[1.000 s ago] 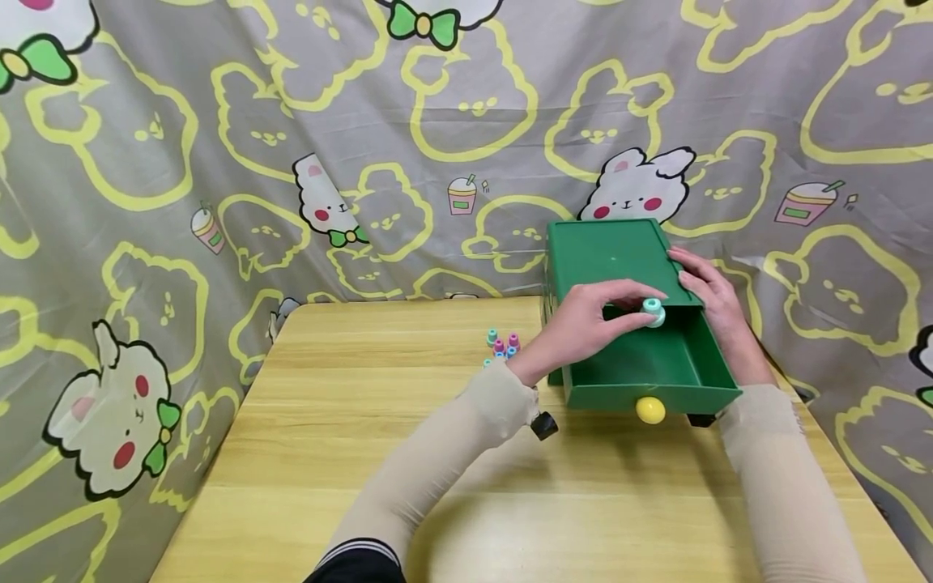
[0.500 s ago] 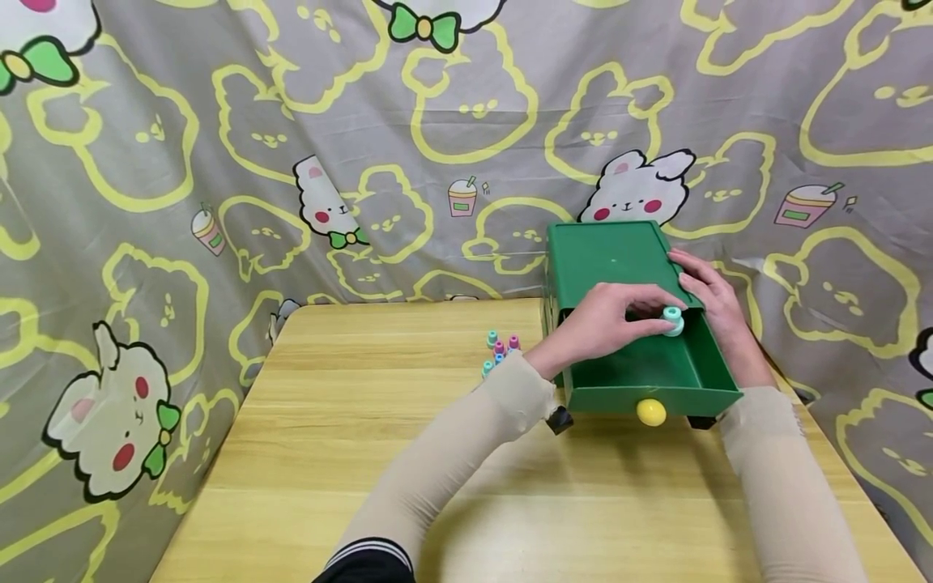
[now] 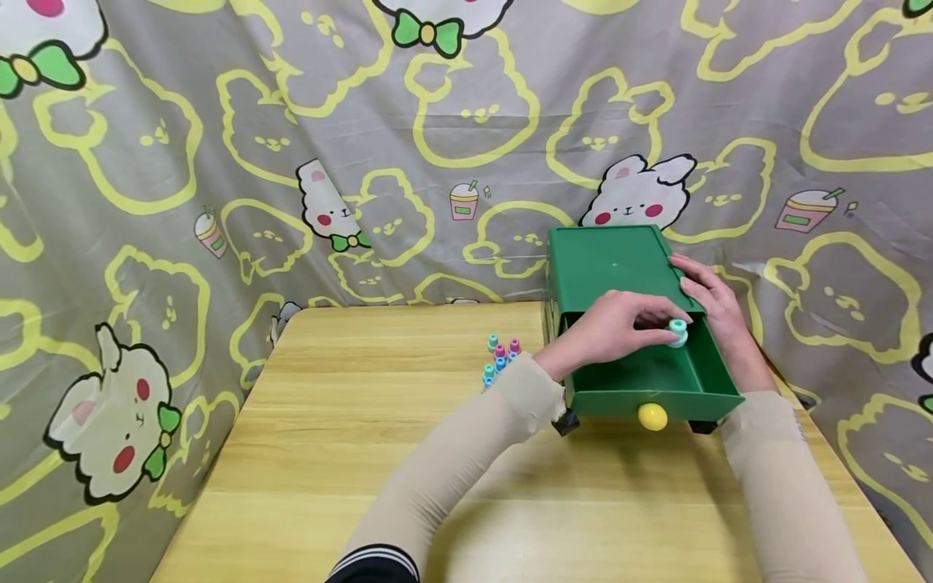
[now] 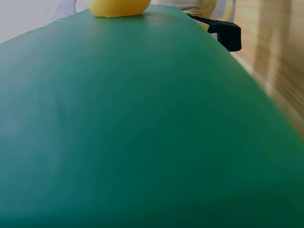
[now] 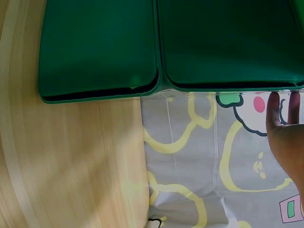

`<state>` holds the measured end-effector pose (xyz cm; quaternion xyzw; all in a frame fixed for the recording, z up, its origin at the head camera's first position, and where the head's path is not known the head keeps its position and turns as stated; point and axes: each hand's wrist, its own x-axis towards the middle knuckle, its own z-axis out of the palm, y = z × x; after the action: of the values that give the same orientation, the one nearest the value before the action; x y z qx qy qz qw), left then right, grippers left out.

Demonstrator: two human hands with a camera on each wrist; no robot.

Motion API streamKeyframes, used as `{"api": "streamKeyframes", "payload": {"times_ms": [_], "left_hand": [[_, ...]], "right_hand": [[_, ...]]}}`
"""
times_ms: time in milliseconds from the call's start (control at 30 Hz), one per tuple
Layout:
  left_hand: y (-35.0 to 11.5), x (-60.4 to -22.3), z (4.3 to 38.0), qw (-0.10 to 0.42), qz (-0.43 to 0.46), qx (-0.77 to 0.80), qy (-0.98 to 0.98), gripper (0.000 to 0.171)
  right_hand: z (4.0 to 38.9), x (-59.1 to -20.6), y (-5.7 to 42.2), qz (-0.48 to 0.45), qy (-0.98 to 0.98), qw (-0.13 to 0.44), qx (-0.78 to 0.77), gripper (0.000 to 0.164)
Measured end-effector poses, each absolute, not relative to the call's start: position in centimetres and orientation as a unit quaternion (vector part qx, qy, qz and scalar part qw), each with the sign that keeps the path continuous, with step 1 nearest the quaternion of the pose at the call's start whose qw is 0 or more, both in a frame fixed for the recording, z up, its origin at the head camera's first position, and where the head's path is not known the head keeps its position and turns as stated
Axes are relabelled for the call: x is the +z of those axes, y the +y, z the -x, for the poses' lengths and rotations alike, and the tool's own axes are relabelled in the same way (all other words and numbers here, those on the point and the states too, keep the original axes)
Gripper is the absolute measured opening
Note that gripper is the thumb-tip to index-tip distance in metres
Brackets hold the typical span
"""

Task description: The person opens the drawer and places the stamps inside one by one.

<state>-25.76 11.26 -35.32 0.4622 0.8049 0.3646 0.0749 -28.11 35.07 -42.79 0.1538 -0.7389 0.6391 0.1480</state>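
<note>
Counter (image 3: 328,453), then green box (image 3: 608,259), its drawer (image 3: 608,405) standing out. The right hand (image 3: 717,312) rests straight fingers along the box's side; the left hand (image 3: 619,328) pinches the teal piece (image 3: 678,334), near upright at its fingertips, over the drawer; floor contact unclear.

Surface (image 3: 364,364): pale yellow-brown with wood grain running lengthwise, faint plank seams, soft sheen at the near middle. Standing directly on it, right of centre toward the far edge: one green drawer cabinet (image 3: 608,263), its drawer pulled out over the surface, shadow below. Just left of the cabinet: tight cluster of small stepped pegs (image 3: 500,364), in mint, magenta and blue. Cluster partly hidden; exact count not readable.
</note>
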Motion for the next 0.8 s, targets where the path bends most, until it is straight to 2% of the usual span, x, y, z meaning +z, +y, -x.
{"api": "streamKeyframes", "payload": {"times_ms": [800], "left_hand": [[12.21, -35.75, 25.9, 0.143, -0.443, 0.286, 0.837, 0.027]], "right_hand": [[27.95, -42.71, 34.97, -0.148, -0.739, 0.135, 0.643, 0.043]]}}
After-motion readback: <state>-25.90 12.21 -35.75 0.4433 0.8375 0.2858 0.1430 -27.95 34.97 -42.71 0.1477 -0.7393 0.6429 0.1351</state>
